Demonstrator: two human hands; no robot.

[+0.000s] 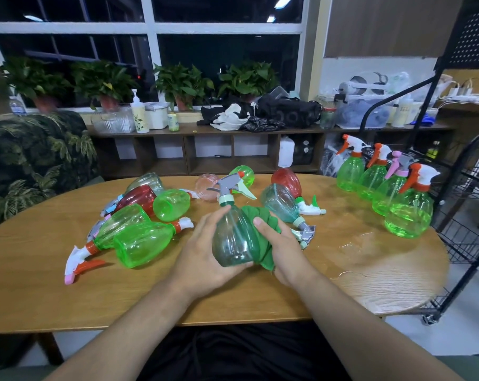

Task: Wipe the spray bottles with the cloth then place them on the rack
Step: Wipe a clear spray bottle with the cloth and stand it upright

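Holding the teal bottle (234,237) tilted over the near middle of the bench (40,284), I have my left hand (205,254) curled round its left side and base. My right hand (283,243) grips the green cloth (263,224) against its right side. The plastic looks slick and a puddle (353,244) shines on the bench to the right, so I judge a loose grip could let the bottle twist free into the lying bottles (281,202) just behind, and a careless reach toward the rack (466,215) at the right could topple the upright green bottles (408,215) beside it.
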